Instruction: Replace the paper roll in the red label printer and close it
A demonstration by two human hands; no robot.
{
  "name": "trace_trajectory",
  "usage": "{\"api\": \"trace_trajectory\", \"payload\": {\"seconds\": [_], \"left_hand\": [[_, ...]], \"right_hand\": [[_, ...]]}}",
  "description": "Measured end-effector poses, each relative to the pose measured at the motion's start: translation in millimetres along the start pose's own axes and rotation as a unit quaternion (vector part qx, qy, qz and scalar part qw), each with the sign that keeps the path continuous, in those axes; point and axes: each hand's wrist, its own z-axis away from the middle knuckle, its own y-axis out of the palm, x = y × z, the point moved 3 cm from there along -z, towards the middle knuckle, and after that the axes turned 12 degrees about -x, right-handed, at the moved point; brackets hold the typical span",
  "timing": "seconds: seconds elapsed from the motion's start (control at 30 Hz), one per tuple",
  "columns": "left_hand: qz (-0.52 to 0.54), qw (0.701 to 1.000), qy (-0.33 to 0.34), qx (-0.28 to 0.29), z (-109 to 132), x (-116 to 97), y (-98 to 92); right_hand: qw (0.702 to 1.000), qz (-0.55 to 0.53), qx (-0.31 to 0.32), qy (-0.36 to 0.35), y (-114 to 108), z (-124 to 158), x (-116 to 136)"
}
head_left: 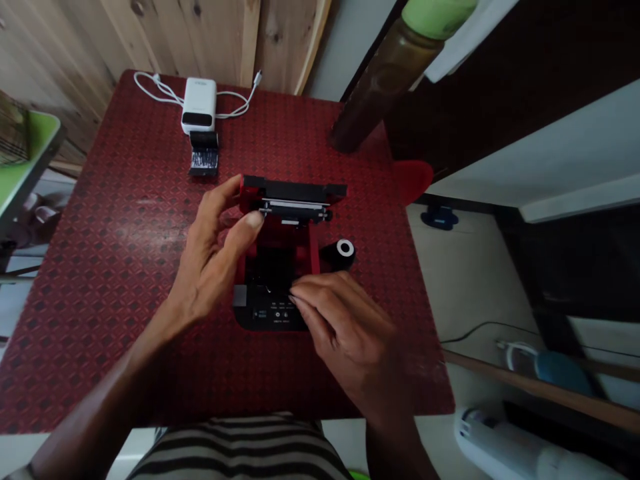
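A small red and black label printer (270, 322) stands on the table in front of me with its lid (295, 190) raised. My left hand (213, 247) grips the left side of that lid between thumb and fingers. Over the front right edge of the printer's dark compartment, my right hand (345, 317) is closed in a pinch. Whatever its fingertips hold is too small and dark to make out. To the right of the printer sits a black roll with a white core (345, 249).
A white power bank (199, 100) with a white cable lies at the back left, a curled black-and-white strip (204, 157) in front of it. A tall dark bottle with a green cap (395, 73) stands at the back right of the red patterned table (125, 267).
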Motion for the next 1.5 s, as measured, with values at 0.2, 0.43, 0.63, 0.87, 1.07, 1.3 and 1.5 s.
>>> {"api": "trace_trajectory", "payload": {"seconds": [0.2,0.43,0.63,0.87,1.07,1.3,1.5], "left_hand": [[-0.016,1.000,-0.007,-0.023,-5.0,-0.6,-6.5],[-0.031,0.996,-0.077,-0.026,19.0,-10.2,-13.7],[0.045,0.975,-0.218,0.011,54.6,17.1,-16.3],[0.083,0.968,-0.238,0.022,57.8,19.7,-16.8],[0.072,0.969,-0.235,0.015,58.6,19.4,-14.7],[0.051,0.971,-0.233,-0.002,59.2,23.9,-16.2],[0.066,0.964,-0.258,0.012,68.2,22.8,-23.3]], "right_hand": [[0.997,0.038,-0.044,-0.040,2.1,4.2,6.1],[0.988,0.126,-0.076,-0.047,1.1,9.8,20.1],[0.996,0.067,-0.041,-0.036,9.1,12.1,12.8],[0.997,0.055,-0.052,-0.023,9.5,11.7,16.0],[0.998,0.049,-0.031,0.001,8.8,6.7,16.0],[0.999,0.025,-0.020,0.011,7.8,9.5,14.1],[0.995,0.004,-0.090,0.054,2.1,27.0,8.3]]}}
